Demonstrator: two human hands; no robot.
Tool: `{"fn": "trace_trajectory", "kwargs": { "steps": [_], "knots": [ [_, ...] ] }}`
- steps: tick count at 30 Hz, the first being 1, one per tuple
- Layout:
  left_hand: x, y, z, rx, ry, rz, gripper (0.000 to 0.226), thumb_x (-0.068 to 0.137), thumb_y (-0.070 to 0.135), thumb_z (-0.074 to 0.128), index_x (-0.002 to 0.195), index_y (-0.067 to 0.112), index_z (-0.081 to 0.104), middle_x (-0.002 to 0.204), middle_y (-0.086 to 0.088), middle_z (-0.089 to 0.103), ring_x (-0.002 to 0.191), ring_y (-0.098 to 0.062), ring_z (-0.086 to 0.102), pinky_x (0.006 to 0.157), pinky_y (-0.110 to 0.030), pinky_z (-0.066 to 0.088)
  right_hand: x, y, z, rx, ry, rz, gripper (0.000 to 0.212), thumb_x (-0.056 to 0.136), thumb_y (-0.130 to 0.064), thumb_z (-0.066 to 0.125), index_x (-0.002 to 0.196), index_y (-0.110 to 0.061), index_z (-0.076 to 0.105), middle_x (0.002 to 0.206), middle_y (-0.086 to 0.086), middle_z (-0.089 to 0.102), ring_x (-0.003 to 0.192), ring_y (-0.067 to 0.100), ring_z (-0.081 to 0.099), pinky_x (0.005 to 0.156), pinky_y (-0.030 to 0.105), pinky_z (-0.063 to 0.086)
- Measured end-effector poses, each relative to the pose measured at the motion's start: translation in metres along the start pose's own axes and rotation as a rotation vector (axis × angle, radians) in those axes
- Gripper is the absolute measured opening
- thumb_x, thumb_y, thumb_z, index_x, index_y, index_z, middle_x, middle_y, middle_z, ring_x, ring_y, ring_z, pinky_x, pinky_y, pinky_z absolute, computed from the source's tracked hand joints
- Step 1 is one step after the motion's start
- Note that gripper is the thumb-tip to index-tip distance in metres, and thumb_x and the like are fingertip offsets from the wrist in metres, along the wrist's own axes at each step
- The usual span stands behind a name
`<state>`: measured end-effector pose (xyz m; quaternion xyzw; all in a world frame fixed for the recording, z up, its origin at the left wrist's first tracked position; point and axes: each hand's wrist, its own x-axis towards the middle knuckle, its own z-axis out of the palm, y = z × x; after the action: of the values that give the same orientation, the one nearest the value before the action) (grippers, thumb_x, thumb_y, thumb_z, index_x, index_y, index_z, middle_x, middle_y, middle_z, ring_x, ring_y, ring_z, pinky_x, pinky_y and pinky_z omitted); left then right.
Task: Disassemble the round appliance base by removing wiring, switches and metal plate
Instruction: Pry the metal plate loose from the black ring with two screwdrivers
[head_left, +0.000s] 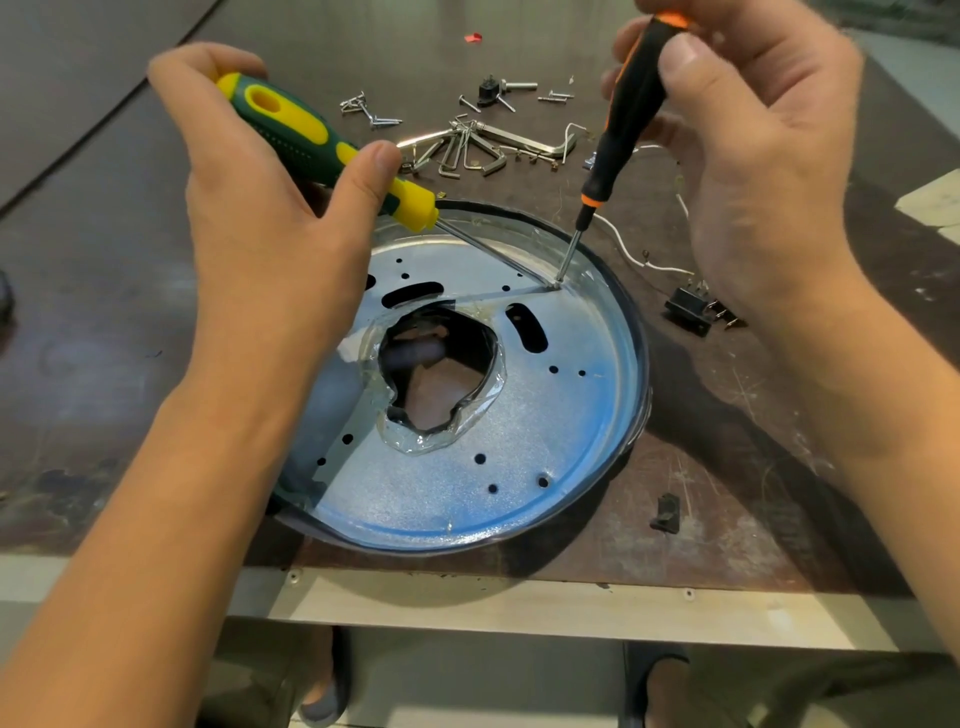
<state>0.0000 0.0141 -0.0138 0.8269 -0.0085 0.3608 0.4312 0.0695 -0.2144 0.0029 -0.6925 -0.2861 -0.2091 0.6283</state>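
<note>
Head view: tips are met at metal plate (519, 467) far right; green-yellow screwdriver (311, 140) gripped aslant by left hand (270, 223), black-orange screwdriver (621, 119) pinched upright (nearly) by right hand (753, 156).

Dark brown scratched surface (727, 493); pale strip (519, 608) along near edge, small screw heads (689, 593) in it; light floor (467, 686) below.

No words, brands or numbers can be read anywhere. The green and yellow screwdriver (296, 130) gripped in the left hand (270, 218), the black and orange screwdriver (623, 119) in the right hand (753, 171) and the metal plate (519, 447) between them show no legible marking.
</note>
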Motion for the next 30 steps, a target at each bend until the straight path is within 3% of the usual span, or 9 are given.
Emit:
{"fn": "trace_trajectory", "kwargs": {
  "steps": [6,13,17,19,23,27,30],
  "knots": [
    [0.0009,-0.0003,0.0005,-0.009,-0.004,0.001,0.048,0.092,0.028,0.069,0.115,0.015,0.029,0.088,0.016,0.038,0.08,0.021,0.048,0.075,-0.002,0.036,-0.0003,-0.0024,0.004,-0.082,0.027,-0.097,0.024,0.099,-0.006,0.064,0.123,-0.006,0.057,0.096,0.001,0.063,0.085,0.014,0.06,0.084,0.038,0.056],
    [0.0012,0.0001,0.0005,-0.003,0.003,0.0,0.048,0.091,0.029,0.069,0.115,0.015,0.03,0.087,0.016,0.038,0.079,0.019,0.048,0.073,-0.002,0.035,-0.0062,-0.0023,0.0045,0.005,-0.014,-0.036,0.019,0.106,-0.002,0.038,0.116,-0.009,0.054,0.102,0.014,0.058,0.089,0.028,0.057,0.075,0.035,0.051],
    [0.0008,0.0003,0.0002,0.001,0.001,0.0,0.047,0.092,0.029,0.069,0.114,0.015,0.03,0.087,0.016,0.037,0.079,0.019,0.048,0.074,-0.002,0.035,-0.0028,-0.0041,0.0061,-0.087,0.021,-0.136,0.012,0.103,-0.007,0.055,0.115,-0.006,0.058,0.09,0.0,0.058,0.08,0.013,0.055,0.075,0.028,0.048],
    [0.0006,0.0005,0.0002,0.004,0.0,-0.003,0.047,0.092,0.029,0.068,0.114,0.016,0.029,0.087,0.017,0.037,0.079,0.019,0.047,0.074,-0.002,0.035,-0.001,-0.0022,0.004,-0.12,0.035,-0.151,0.016,0.102,-0.007,0.058,0.118,-0.005,0.059,0.096,0.003,0.062,0.082,0.019,0.059,0.077,0.033,0.051],
    [0.001,0.0009,-0.0003,0.005,-0.004,-0.002,0.047,0.092,0.029,0.068,0.114,0.016,0.029,0.088,0.017,0.037,0.08,0.02,0.047,0.074,-0.002,0.036,-0.0028,-0.0007,0.0024,-0.048,0.048,-0.069,0.017,0.105,-0.003,0.046,0.116,-0.008,0.058,0.103,0.015,0.062,0.087,0.03,0.059,0.076,0.043,0.052],
    [0.0012,0.0006,0.0003,0.006,-0.001,-0.005,0.048,0.092,0.031,0.068,0.115,0.016,0.029,0.088,0.017,0.037,0.079,0.021,0.046,0.074,-0.001,0.035,-0.0028,-0.0031,0.0039,-0.147,0.056,-0.111,0.018,0.101,-0.01,0.063,0.118,-0.006,0.06,0.099,0.005,0.063,0.087,0.012,0.059,0.079,0.029,0.05],
    [0.0006,0.0007,0.0003,0.003,-0.006,0.001,0.047,0.092,0.028,0.068,0.115,0.015,0.029,0.088,0.017,0.037,0.081,0.023,0.047,0.075,-0.001,0.036,-0.0012,-0.0004,0.0013,-0.157,0.042,-0.095,0.016,0.101,-0.006,0.061,0.117,-0.005,0.06,0.102,0.008,0.063,0.089,0.021,0.06,0.078,0.033,0.052]
  ]
}}
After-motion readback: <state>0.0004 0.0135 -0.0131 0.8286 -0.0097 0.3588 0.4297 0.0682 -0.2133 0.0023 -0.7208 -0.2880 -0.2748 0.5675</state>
